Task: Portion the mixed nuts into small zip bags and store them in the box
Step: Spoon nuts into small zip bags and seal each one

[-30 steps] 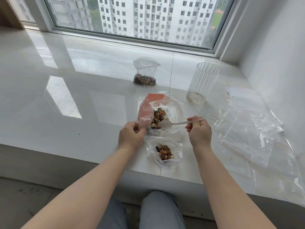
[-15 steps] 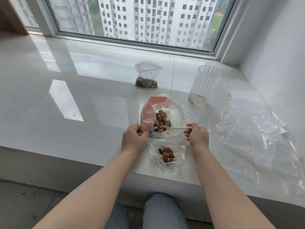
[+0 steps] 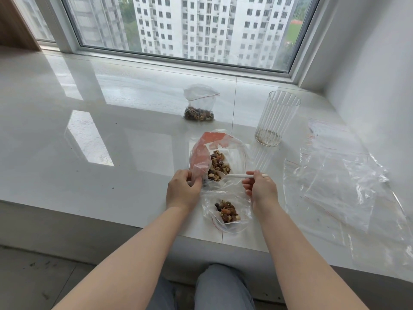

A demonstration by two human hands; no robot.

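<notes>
A large clear bag with a red panel (image 3: 202,153) lies open on the white sill, holding mixed nuts (image 3: 219,164). My left hand (image 3: 183,191) grips its near edge. My right hand (image 3: 260,190) holds a white plastic spoon (image 3: 237,176) whose bowl sits among the nuts at the bag's mouth. Just in front, near the sill's edge, a small zip bag (image 3: 226,212) lies open with a small pile of nuts inside. A filled small zip bag (image 3: 199,106) stands farther back.
A ribbed clear cup (image 3: 277,118) with crumbs at its bottom stands to the back right. Several empty clear zip bags (image 3: 339,180) lie spread at the right, beside the white wall. The sill's front edge runs just under my wrists.
The spoon's bowl has moved into the nuts at the mouth of the big bag. My left hand has shifted slightly on the bag's edge. The camera view has dipped a little.
</notes>
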